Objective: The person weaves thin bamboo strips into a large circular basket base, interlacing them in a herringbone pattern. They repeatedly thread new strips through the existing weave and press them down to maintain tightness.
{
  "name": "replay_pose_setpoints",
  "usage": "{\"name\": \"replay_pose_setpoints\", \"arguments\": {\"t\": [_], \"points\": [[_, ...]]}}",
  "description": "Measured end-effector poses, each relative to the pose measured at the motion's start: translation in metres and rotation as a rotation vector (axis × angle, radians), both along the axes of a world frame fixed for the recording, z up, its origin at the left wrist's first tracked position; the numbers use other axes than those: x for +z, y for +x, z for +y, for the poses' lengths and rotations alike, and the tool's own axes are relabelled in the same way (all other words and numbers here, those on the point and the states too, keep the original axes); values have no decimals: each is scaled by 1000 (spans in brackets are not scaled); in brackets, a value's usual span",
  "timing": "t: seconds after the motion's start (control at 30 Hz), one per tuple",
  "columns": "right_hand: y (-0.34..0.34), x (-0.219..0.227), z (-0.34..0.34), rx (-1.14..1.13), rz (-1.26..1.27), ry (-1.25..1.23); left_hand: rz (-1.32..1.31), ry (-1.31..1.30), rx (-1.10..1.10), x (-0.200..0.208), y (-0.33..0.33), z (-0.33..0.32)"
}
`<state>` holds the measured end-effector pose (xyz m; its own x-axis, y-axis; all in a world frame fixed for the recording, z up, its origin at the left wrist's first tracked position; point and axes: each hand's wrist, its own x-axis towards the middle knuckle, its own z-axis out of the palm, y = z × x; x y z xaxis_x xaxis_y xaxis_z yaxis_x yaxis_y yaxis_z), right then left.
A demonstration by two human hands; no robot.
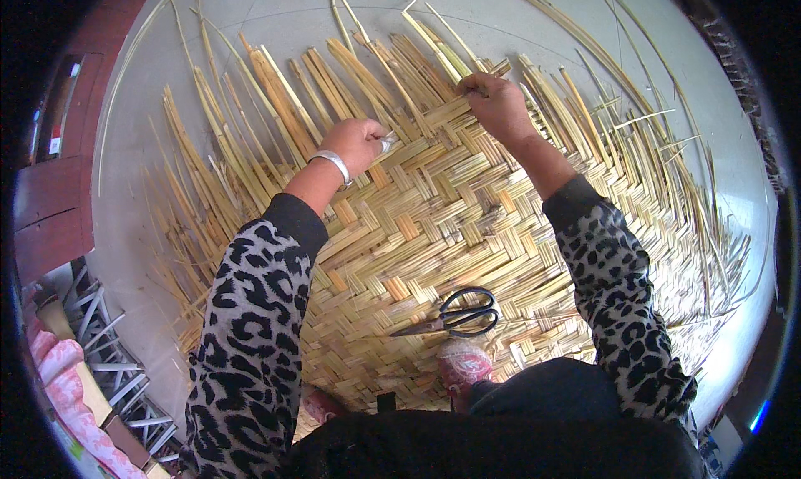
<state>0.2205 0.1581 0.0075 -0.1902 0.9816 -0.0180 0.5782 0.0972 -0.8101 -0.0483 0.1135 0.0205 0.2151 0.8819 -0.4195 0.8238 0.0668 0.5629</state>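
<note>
A large woven mat [434, 229] of flat yellow-tan plant strips lies under my arms, its loose strip ends [342, 83] fanning out along the far edge. My left hand [355, 145], with a silver bracelet at the wrist, is closed low at the left part of that edge; what its fingertips pinch is hidden. Farther right, my right hand [498, 103] closes on a few plant strips [453, 60] where they leave the weave. Black-handled scissors [459, 314] rest on the mat near my feet, apart from both hands.
My pink shoes [464, 365] stand on the mat's near part. Pale smooth floor [275, 12] surrounds it. Long loose strips [576, 16] curve outward at the far right. At left are a reddish-brown wooden piece [57, 204] and a white metal rack [113, 345] beside pink cloth [62, 370].
</note>
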Motion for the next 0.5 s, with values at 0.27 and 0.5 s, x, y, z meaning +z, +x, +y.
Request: {"name": "replay_pose_setpoints", "arguments": {"t": [0.27, 0.5], "points": [[1, -14, -1, -63, 196, -56, -127, 518, 350, -9, 15, -60], [-19, 14, -101, 193, 78, -166, 348, 622, 105, -12, 25, -109]]}}
